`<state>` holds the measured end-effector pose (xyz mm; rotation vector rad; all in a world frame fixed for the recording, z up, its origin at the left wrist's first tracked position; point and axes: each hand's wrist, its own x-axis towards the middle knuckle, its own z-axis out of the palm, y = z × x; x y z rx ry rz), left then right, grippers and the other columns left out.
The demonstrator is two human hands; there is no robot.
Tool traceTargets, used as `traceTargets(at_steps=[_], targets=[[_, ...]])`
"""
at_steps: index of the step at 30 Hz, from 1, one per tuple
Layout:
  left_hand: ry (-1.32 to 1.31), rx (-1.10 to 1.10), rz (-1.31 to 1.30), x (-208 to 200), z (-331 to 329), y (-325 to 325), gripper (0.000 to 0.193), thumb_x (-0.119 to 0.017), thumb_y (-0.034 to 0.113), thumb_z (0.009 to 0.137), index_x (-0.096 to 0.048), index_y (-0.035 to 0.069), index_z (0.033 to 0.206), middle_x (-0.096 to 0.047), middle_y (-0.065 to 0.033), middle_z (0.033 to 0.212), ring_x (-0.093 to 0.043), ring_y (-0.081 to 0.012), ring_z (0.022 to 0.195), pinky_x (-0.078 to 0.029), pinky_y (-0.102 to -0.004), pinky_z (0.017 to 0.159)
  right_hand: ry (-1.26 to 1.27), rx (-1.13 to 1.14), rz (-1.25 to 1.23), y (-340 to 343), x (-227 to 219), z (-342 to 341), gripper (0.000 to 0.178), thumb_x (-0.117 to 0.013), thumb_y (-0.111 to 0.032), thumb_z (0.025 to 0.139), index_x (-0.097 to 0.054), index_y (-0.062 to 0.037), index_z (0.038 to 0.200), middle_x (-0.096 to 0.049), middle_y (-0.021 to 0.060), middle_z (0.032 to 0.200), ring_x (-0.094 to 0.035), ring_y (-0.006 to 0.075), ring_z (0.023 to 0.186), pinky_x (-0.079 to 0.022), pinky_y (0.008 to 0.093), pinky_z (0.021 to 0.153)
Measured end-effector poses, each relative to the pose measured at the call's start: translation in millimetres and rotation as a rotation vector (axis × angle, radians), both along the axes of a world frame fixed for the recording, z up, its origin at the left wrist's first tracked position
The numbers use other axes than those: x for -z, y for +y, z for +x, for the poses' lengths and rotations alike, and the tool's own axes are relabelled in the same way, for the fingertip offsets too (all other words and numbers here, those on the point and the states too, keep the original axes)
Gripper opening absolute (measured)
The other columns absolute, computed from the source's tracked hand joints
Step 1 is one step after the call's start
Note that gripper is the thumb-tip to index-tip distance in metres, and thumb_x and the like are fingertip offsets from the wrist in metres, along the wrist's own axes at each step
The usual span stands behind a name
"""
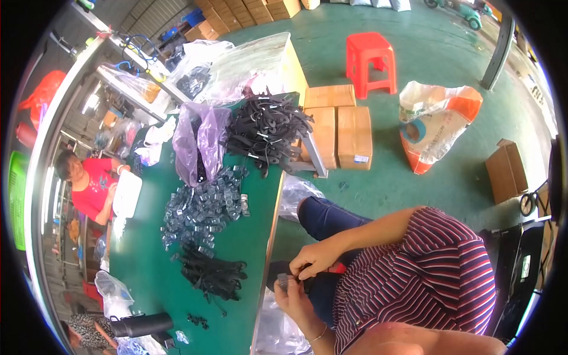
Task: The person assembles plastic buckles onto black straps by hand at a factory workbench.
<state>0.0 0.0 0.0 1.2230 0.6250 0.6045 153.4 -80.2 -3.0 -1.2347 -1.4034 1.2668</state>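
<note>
I see both hands pinching one small clear plastic clip (pixel 283 280) over the lap: left hand (pixel 294 302) below, right hand (pixel 315 260) above, beside the green tabletop (pixel 236 248).

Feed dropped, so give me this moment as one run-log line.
left hand: holds small clear plastic clip | right hand: pinching black strap at clip | green table: clear clip pile, black strap bundle

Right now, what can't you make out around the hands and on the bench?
Head view only:
- The small grey part: too small, half covered by both hands.
- Left hand and right hand: fingers overlap, so each grip is unclear.
- Clear clips and black straps: individual pieces blur together.
</note>
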Motion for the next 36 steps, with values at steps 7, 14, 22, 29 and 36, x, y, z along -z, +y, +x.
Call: traceTargets(at_steps=[7, 14, 22, 29, 36], targets=[[-0.347, 0.064, -0.539, 10.9, 6.3, 5.7, 0.039, -0.042, 0.04, 0.092, -0.044, 0.008, 0.071, -0.036, 0.0009, 0.058, -0.031, -0.0091, 0.048, -0.025, -0.023, 0.047, -0.27, 0.538, 0.502, -1.0, 5.7, -4.4, 0.012, -0.058, -0.011, 0.08, -0.056, -0.0031, 0.088, -0.058, 0.0126, 0.079, -0.059, 0.0254, 0.069, -0.046, 0.0338, 0.061], [-0.384, 0.078, -0.635, 7.3, 8.1, 0.0, 0.04, -0.04, 0.042, 0.093, -0.043, 0.012, 0.068, -0.027, 0.0048, 0.049, -0.022, -0.0069, 0.04, -0.024, -0.0225, 0.045, -0.459, 0.597, 0.65, -4.4, 9.6, -19.8, 0.011, -0.059, -0.013, 0.078, -0.055, -0.0058, 0.086, -0.055, 0.0079, 0.075, -0.058, 0.0267, 0.064, -0.046, 0.0348, 0.054], [-0.293, 0.127, -0.803, 12.7, 7.3, -8.3, 0.04, -0.041, 0.046, 0.091, -0.044, 0.012, 0.071, -0.029, 0.0047, 0.051, -0.027, -0.0071, 0.042, -0.027, -0.0222, 0.047, -0.476, 0.654, 0.732, -5.5, 14.7, -24.2, 0.007, -0.059, -0.008, 0.075, -0.055, -0.006, 0.081, -0.054, 0.0068, 0.073, -0.057, 0.0255, 0.06, -0.046, 0.0339, 0.053], [-0.073, -0.002, -0.457, 7.2, 11.5, -16.9, 0.039, -0.041, 0.043, 0.092, -0.043, 0.01, 0.071, -0.033, 0.0035, 0.058, -0.031, -0.0092, 0.048, -0.029, -0.0232, 0.05, -0.474, 0.634, 0.75, -9.9, 14.9, -21.7, 0.005, -0.06, -0.004, 0.075, -0.057, -0.0037, 0.079, -0.057, 0.0074, 0.073, -0.059, 0.0233, 0.06, -0.048, 0.031, 0.051], [-0.429, 0.158, -0.655, -17.5, 23.5, -2.4, 0.031, -0.039, 0.031, 0.095, -0.041, 0.006, 0.076, -0.036, -0.0005, 0.062, -0.032, -0.01, 0.052, -0.032, -0.025, 0.056, -0.479, 0.773, 0.751, -1.4, -10.5, -3.5, 0.01, -0.064, -0.001, 0.069, -0.059, -0.0049, 0.077, -0.057, 0.0086, 0.067, -0.058, 0.0248, 0.056, -0.047, 0.0314, 0.048]])
